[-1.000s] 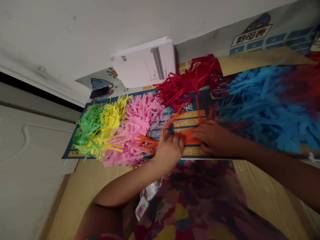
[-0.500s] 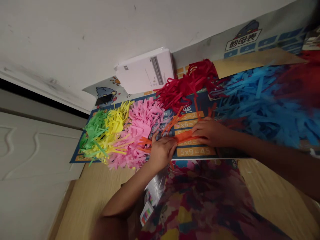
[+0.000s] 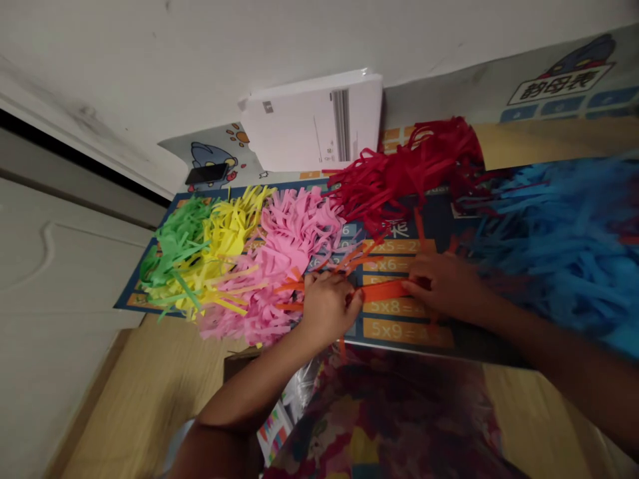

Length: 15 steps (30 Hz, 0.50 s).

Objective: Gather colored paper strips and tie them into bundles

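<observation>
A bundle of orange paper strips (image 3: 382,291) lies on a dark blue multiplication-table mat (image 3: 399,329). My left hand (image 3: 327,307) is closed on the left part of that bundle, fingers curled over it. On the right end of the same strips my right hand (image 3: 444,286) presses with its fingers bent down. Loose orange strips (image 3: 359,256) fan out just above my hands. A pink pile of paper strips (image 3: 282,249) touches my left hand's far side.
Piles of green (image 3: 172,243), yellow (image 3: 224,233), red (image 3: 399,173) and blue (image 3: 559,233) strips cover the mat. A white box (image 3: 314,123) leans on the wall behind, a black phone (image 3: 206,174) beside it. Wooden floor (image 3: 144,399) lies below.
Both hands have drawn the orange strips together into a tighter bundle and shifted slightly toward me. The camera view has moved a little, so the box sits more to the right.
</observation>
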Each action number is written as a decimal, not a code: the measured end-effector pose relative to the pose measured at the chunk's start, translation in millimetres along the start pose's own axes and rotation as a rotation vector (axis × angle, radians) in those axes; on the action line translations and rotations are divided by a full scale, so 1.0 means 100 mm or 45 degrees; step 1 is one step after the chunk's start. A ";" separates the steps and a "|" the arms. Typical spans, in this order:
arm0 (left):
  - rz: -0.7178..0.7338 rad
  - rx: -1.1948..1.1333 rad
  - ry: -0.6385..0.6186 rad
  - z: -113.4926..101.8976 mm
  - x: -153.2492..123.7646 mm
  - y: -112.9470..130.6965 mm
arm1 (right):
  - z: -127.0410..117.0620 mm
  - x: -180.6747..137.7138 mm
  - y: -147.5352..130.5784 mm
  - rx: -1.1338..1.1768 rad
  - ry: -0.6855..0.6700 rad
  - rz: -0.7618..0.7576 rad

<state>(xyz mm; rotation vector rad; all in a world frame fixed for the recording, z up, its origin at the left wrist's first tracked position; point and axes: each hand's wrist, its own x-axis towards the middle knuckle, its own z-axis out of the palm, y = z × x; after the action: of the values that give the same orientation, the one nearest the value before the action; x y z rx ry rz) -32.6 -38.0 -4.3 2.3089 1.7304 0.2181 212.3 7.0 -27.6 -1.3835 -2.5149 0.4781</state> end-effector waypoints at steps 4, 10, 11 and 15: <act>0.023 -0.003 -0.028 -0.02 0.04 -0.01 | 0.02 -0.01 0.01 -0.019 0.007 -0.011; 0.071 0.063 0.012 0.02 0.06 -0.05 | 0.09 0.02 0.02 0.008 0.053 0.035; 0.079 0.090 0.044 0.02 0.05 -0.06 | 0.08 0.01 0.01 0.010 0.075 0.067; 0.451 0.325 0.231 0.00 0.02 -0.06 | -0.09 -0.06 -0.14 -0.195 0.242 -0.103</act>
<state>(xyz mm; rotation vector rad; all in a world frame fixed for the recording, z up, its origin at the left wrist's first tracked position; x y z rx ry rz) -37.3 -34.2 -6.2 2.8581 1.4853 0.2935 208.1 -3.2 -14.2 -1.3036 -2.4820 0.1335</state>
